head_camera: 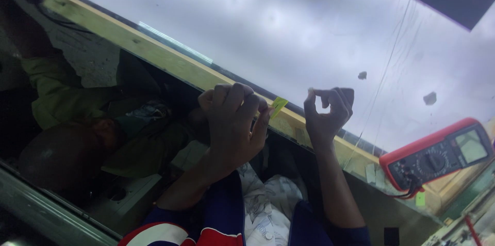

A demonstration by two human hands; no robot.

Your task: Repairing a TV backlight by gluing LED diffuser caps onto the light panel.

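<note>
Apparently light and flimsy, the small yellow-green tab (279, 105) sat pinched in the curled left hand (234, 122), best gripped by its lower end. At three o'clock, the right hand (327, 112) pinched thumb to forefinger, seemingly empty. Beyond the wooden edge (170, 58), the pale sheet (289, 24) offered open room; a red multimeter (438, 153) lay at four o'clock.

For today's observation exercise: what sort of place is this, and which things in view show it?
Probably an electrical repair workbench: a red digital multimeter with leads lies on a glass-topped, wood-edged table, and the left hand pinches a small yellow-green component.
</note>
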